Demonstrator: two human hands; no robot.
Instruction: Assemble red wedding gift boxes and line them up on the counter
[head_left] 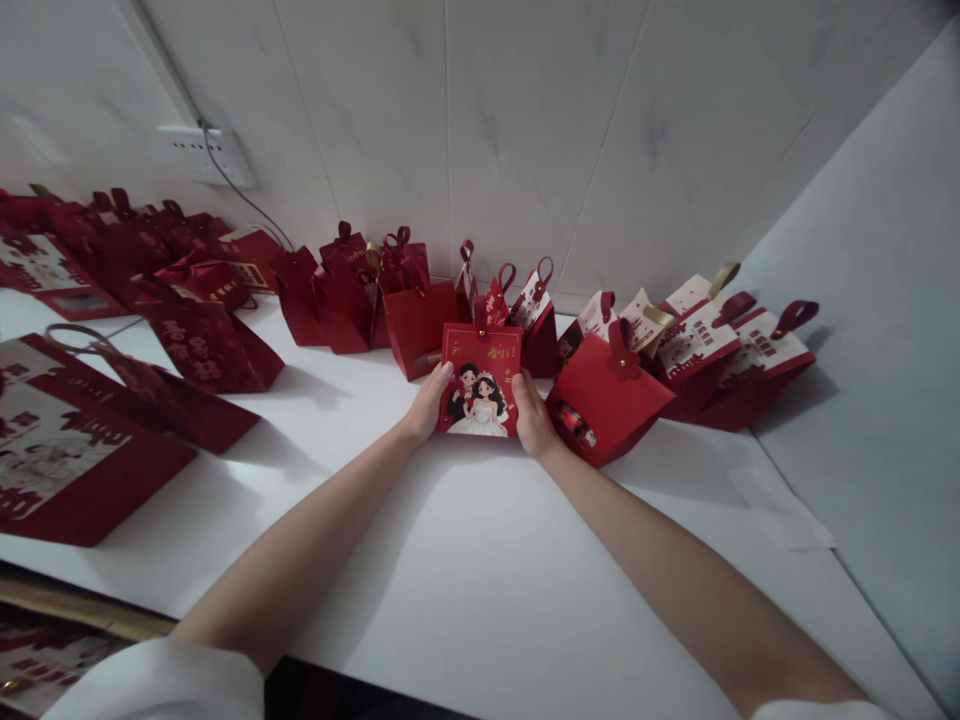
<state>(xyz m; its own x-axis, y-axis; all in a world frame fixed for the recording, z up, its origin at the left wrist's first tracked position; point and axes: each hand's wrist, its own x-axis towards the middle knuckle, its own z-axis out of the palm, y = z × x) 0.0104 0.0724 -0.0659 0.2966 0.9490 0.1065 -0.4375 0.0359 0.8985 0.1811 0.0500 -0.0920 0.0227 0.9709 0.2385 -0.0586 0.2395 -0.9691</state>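
Note:
A red gift box (481, 385) printed with a cartoon bride and groom stands upright between my hands, its ribbon loop on top. My left hand (433, 402) grips its left side, thumb on the front edge. On the opposite side my right hand (533, 415) holds it the same way; the fingers behind the box are hidden. Just right of that hand sits a plain red gift box (611, 390) with an oval window and a flower-shaped tab. A red box (421, 318) stands behind my left hand.
More red and white boxes (697, 350) line the wall at right, with others (330, 300) at centre-left. Large red bags (67, 440) occupy the left of the white table (450, 580). A power socket (206, 153) with a cable is on the tiled wall.

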